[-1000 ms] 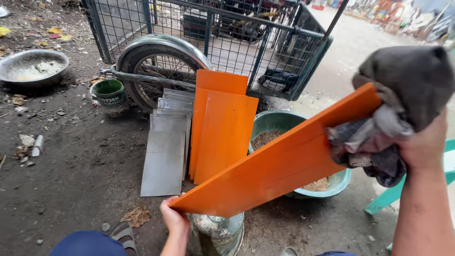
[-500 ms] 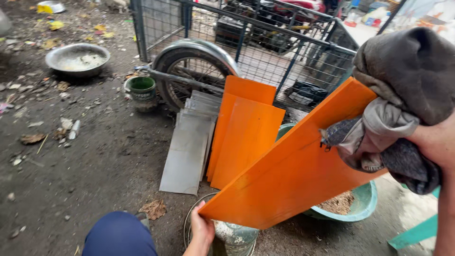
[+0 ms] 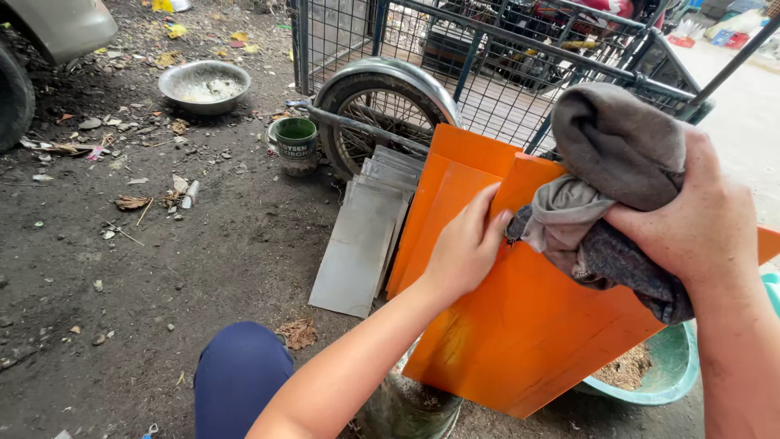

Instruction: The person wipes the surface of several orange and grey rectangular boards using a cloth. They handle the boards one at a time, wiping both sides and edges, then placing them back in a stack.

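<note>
A large orange metal sheet (image 3: 536,333) stands tilted in front of me, its lower edge over a grey bucket (image 3: 406,410). My left hand (image 3: 467,244) grips the sheet's upper left edge, fingers curled over it. My right hand (image 3: 691,215) clutches a bunched grey rag (image 3: 605,187) and presses it against the sheet's face near the top. More orange sheets (image 3: 439,191) lean behind it, against a cart wheel (image 3: 382,114).
Grey metal sheets (image 3: 361,236) lean beside the orange ones. A green paint can (image 3: 296,142) and a metal bowl (image 3: 203,85) sit on the dirt ground at the back left. A teal basin (image 3: 674,370) with debris is at the right. A wire-mesh cart (image 3: 487,57) stands behind. My knee (image 3: 236,378) is low in view.
The orange sheet has swung from a slanting, edge-on hold to face me. My left hand moved from its bottom corner up to its upper left edge. The rag now presses on its face.
</note>
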